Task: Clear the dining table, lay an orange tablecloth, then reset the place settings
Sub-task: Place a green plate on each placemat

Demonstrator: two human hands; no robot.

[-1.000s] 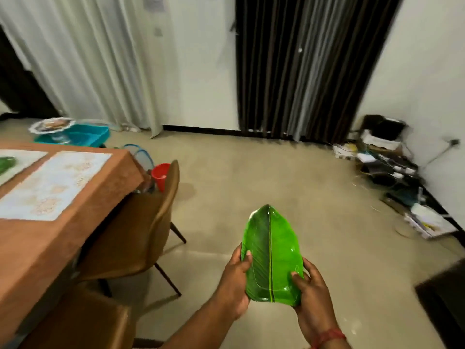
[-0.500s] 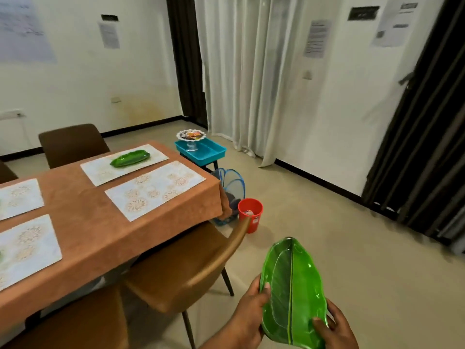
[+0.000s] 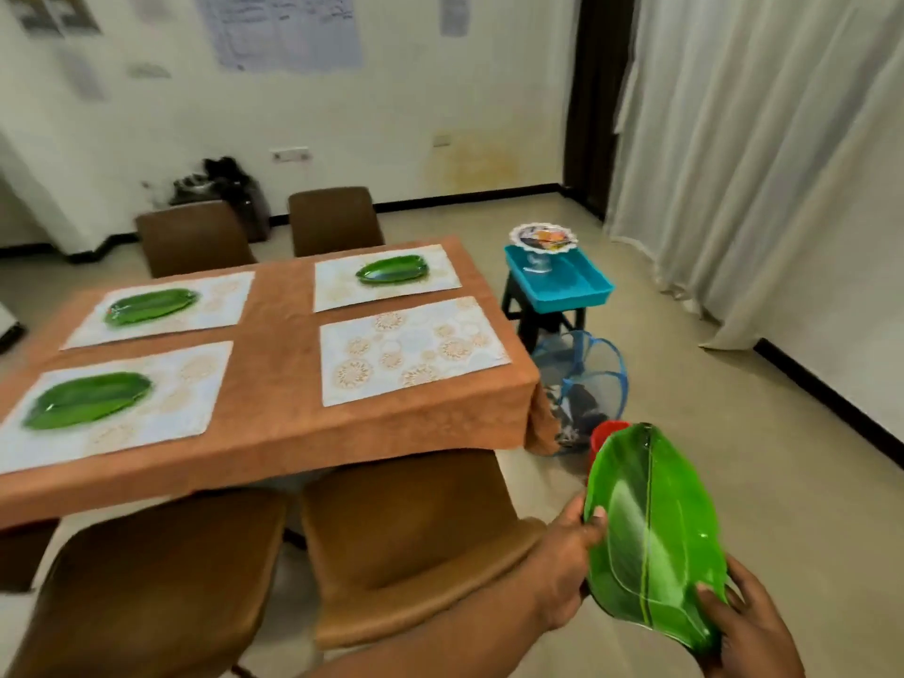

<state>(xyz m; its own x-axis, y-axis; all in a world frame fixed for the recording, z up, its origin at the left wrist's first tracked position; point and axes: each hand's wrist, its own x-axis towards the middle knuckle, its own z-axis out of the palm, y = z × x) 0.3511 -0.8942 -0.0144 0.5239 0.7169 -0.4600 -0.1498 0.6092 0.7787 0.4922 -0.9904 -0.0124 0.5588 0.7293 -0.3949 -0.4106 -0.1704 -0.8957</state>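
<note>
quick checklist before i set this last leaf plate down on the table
1. Grip: left hand and right hand both hold the green leaf-shaped plate by its edges: ok.
2. Target: the near right patterned placemat has no plate on it: ok.
3. The other three placemats each carry a green leaf plate: ok.
4. Orange tablecloth lies flat around the target: ok.
5. Path: a brown chair stands between you and the table edge: not ok, reach over it.
6. Underside of the held plate clean: cannot tell.
</note>
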